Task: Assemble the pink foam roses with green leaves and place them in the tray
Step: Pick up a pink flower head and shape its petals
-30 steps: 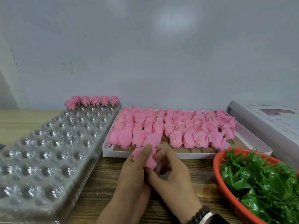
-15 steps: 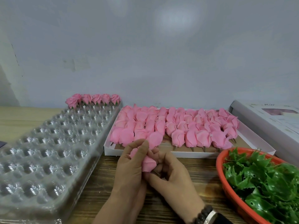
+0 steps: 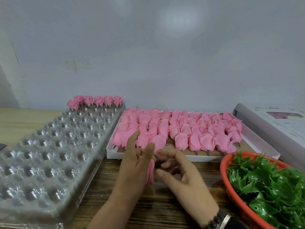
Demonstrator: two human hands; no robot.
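Note:
My left hand [image 3: 133,166] holds one pink foam rose [image 3: 151,172] against its palm side, fingers stretched upward; most of the flower is hidden behind the hand. My right hand [image 3: 186,180] hovers just right of it, fingers apart, holding nothing. Both hands are above the wooden table, in front of a white box [image 3: 181,158] packed with loose pink roses [image 3: 181,131]. An orange basket [image 3: 224,172] of green leaves [image 3: 267,184] sits at the right. The clear plastic tray [image 3: 49,146] lies at the left, with a row of finished roses [image 3: 97,100] at its far end.
A white carton with a window [image 3: 272,123] lies at the far right by the wall. A grey wall closes the back of the table. A dark beaded bracelet and a watch are on my right wrist [image 3: 219,219].
My right hand has let go of the rose and drawn back with its fingers spread. The left hand has straightened its fingers and turned the rose downward; the view has shifted slightly.

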